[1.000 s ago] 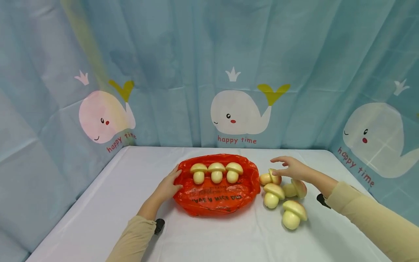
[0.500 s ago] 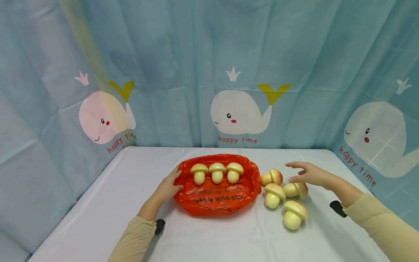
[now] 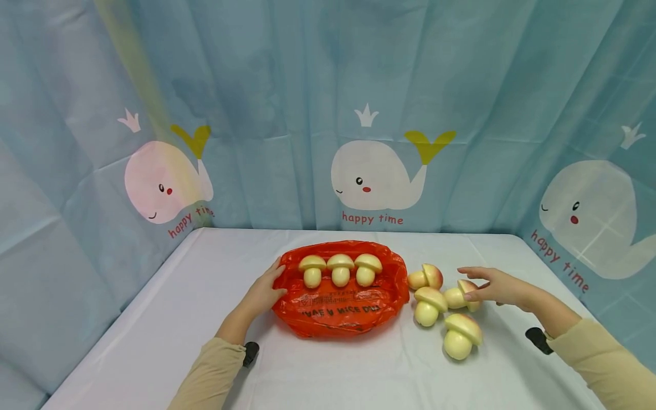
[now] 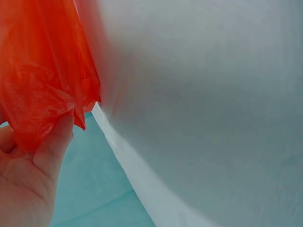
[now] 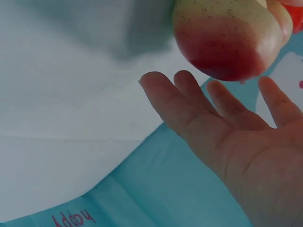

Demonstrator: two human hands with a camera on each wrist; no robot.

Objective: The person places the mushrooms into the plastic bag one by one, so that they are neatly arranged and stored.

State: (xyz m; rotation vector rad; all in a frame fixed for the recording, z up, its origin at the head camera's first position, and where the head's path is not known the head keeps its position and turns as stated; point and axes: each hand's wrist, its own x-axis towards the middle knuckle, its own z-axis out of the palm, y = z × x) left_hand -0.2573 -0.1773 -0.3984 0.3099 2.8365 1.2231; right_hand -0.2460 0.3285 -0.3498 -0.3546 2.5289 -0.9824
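Observation:
A red plastic bag [image 3: 338,329] lies spread on the table with three toy mushrooms [image 3: 340,270] in a row on it. My left hand [image 3: 261,293] holds the bag's left edge; in the left wrist view the crumpled plastic [image 4: 42,80] lies between its thumb and fingers. To the right of the bag are several more toy mushrooms, one of them nearest the front [image 3: 459,337]. My right hand [image 3: 504,289] is at the rightmost mushroom [image 3: 453,298], fingers spread. In the right wrist view its red-tinged cap [image 5: 227,42] is just beyond the fingertips, and nothing is gripped.
The white table [image 3: 333,376] has a blue curtain [image 3: 287,114] with whale prints behind it and at both sides. Two other mushrooms, one lying [image 3: 425,277] and one tilted [image 3: 428,307], are close to the bag's right edge.
My right hand has moved right, away from the mushroom beside the bag, and then down to the rightmost mushroom. The left hand stays at the bag's edge.

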